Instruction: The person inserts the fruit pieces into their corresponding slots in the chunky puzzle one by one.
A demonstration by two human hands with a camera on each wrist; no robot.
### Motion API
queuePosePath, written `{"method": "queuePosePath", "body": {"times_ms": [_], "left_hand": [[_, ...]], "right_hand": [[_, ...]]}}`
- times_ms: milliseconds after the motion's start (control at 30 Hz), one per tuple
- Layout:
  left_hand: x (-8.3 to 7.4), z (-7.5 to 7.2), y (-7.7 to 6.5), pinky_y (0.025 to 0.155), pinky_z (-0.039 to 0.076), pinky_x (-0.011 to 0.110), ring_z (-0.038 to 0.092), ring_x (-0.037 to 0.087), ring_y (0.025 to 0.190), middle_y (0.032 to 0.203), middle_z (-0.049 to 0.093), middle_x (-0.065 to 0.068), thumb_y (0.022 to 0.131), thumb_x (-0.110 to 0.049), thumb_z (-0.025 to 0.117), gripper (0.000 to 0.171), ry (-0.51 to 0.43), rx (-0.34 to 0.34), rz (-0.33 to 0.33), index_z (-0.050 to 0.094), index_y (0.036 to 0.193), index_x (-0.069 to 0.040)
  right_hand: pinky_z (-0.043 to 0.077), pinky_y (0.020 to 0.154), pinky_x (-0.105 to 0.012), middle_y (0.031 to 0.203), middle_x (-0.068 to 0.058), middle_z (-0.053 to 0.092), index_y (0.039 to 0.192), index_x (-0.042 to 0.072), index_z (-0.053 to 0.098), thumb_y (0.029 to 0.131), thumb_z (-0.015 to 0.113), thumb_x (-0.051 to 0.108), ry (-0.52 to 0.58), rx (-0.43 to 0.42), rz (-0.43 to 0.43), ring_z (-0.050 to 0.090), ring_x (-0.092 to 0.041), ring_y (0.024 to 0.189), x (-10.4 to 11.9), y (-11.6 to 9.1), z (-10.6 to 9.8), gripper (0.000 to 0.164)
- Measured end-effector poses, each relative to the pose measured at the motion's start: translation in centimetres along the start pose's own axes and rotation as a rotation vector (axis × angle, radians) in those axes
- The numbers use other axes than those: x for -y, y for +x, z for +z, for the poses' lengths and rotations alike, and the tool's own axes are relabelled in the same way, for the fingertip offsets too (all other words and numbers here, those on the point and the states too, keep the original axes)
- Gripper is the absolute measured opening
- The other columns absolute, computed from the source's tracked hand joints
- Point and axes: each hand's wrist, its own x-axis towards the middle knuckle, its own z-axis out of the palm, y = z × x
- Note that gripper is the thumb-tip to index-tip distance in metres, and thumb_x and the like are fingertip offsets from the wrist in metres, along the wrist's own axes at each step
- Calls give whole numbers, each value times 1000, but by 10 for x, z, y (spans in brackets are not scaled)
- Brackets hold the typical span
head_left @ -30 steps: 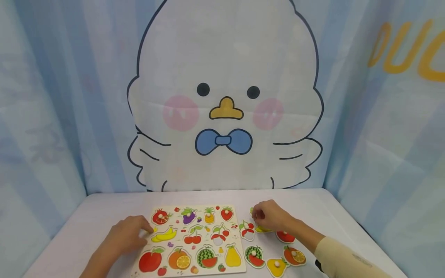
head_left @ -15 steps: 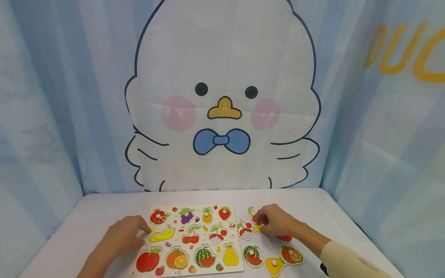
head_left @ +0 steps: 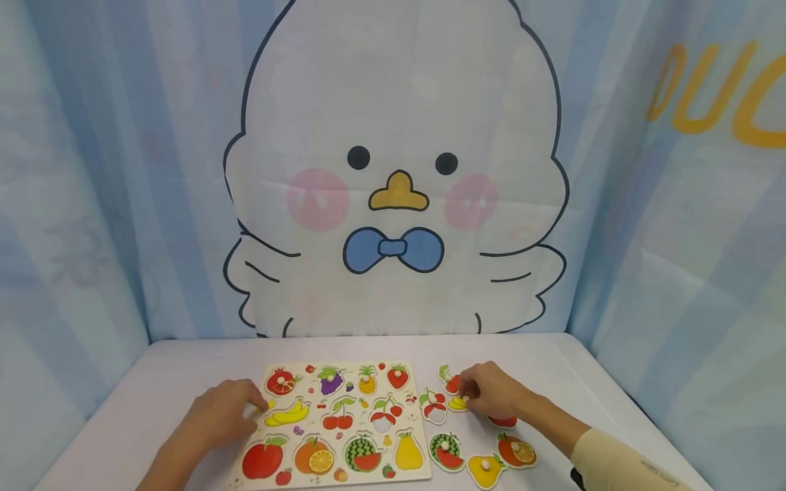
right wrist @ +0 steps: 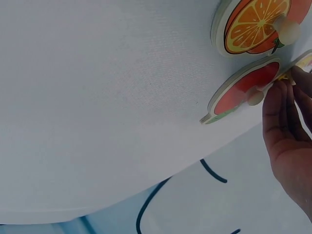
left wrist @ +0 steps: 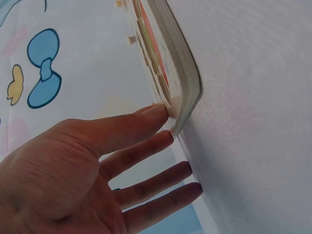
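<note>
My left hand (head_left: 222,416) is at the left edge of a fruit puzzle board (head_left: 319,409). In the left wrist view its thumb lies on the board's face, and the index fingertip meets the edge underneath; the other fingers extend past it. My right hand (head_left: 491,390) pinches at the knob of a yellow banana piece (head_left: 456,404), partly hidden under the fingers. A cherry piece (head_left: 450,382) lies just behind those fingers. A red apple piece (head_left: 502,422) is partly covered by the right forearm; in the right wrist view its knob shows close to the hand.
A red-and-white fruit piece (head_left: 433,408), a watermelon piece (head_left: 446,453), a pear piece (head_left: 485,471) and an orange piece (head_left: 517,451) lie right of the board. Knobbed pieces, including grapes (head_left: 331,382), sit along the board's back row. A curtain stands behind the table.
My right hand has moved slightly right and toward me, from over the cherry piece to the banana piece, uncovering the cherries. My left hand stays at the board's edge.
</note>
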Motion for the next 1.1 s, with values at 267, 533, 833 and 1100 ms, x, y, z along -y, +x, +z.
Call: {"method": "queuePosePath", "body": {"times_ms": [267,533,833,1100], "left_hand": [[2,0,1,87,48,55,56,25,94,99,65,1,73,-15,81,24,-4,12,-24,71,95,-16],[2,-1,-1,87,48,55,56,24,94,99,65,1,73,-15,81,24,-7,4,-21,71,95,-16],[0,-2,0,88,48,55,57,25,96,99,65,1,73,-15,81,24,-19,17,-24,71,95,-16],[-1,-1,1,87,48,54,57,24,94,98,65,0,73,-15,81,23,-33,30,-36,72,94,-16]], "right_hand": [[48,62,-21,74,11,55,85,20,68,81,75,13,3,-46,15,51,-11,71,1,2,0,11],[49,62,-20,75,10,57,85,19,68,81,73,10,24,-56,-24,52,-11,70,8,7,-2,11],[48,63,-20,74,11,56,84,22,68,82,74,14,6,-75,-9,51,-10,70,17,11,2,11],[48,62,-20,72,11,54,83,22,67,82,74,14,8,-78,-28,51,-10,70,26,16,3,10]]}}
